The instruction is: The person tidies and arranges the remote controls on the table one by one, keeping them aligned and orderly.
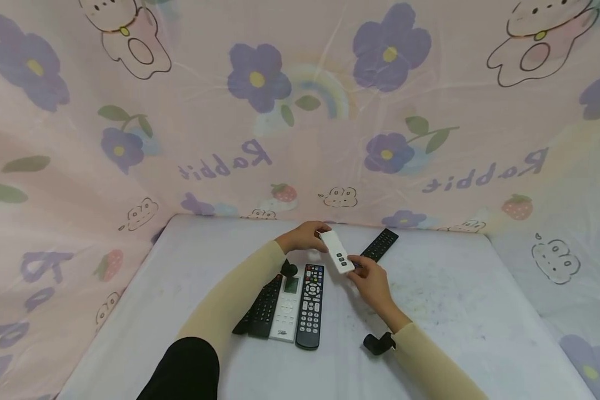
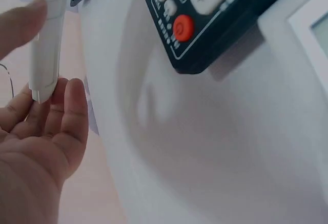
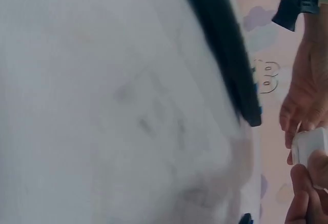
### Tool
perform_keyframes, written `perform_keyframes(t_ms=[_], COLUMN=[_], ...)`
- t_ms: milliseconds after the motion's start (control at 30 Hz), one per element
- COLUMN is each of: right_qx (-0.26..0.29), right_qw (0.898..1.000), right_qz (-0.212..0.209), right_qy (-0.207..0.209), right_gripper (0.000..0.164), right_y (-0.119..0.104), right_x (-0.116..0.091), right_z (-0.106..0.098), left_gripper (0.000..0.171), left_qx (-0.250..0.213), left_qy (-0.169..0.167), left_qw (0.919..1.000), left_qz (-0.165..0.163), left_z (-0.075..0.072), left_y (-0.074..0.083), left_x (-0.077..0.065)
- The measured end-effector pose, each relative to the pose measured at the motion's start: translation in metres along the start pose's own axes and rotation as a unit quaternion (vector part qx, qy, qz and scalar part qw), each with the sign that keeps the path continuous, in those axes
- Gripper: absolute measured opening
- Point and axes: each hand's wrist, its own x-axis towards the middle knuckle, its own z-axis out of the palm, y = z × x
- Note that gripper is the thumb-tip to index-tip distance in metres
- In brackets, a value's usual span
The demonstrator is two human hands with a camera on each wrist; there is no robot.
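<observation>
A small white remote control with a few dark buttons is held above the table between both hands. My left hand grips its far end, thumb on one side and fingers on the other, as the left wrist view shows along the remote's edge. At the near end, my right hand pinches it between thumb and fingers. The right wrist view catches only the remote's end, near the right fingers. A black remote lies behind the right hand, partly covered by it.
Left of centre, several remotes lie side by side: a black one with coloured buttons, a white one with a small screen, and black ones partly under the left sleeve. A patterned curtain hangs behind the white table.
</observation>
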Motion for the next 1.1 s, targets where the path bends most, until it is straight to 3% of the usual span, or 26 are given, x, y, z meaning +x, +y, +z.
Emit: perform_keyframes(t_ms=[233,467,733,1100], right_qx=[-0.002,0.005,-0.005,-0.013], right_qw=[0.999,0.999,0.998,0.995], right_qz=[-0.042,-0.044,-0.049,-0.006], right_qy=[-0.007,-0.025,-0.032,-0.099], right_gripper=[0.045,0.054,0.053,0.053], right_y=[-0.007,-0.006,-0.001,0.005], right_x=[-0.003,-0.007,-0.005,0.009], right_z=[-0.005,-0.007,-0.021,-0.039], left_gripper=[0.071,0.066,0.058,0.049], left_qx=[-0.003,0.008,0.006,-0.025], left_qy=[-0.006,-0.016,-0.017,-0.005], left_qw=[1.0000,0.9998,0.9998,0.9994], left_qz=[0.006,-0.001,0.002,-0.025], left_z=[-0.001,0.001,0.003,0.014], left_y=[0.000,-0.003,-0.007,-0.007], left_x=[-0.012,-0.022,-0.030,-0.055])
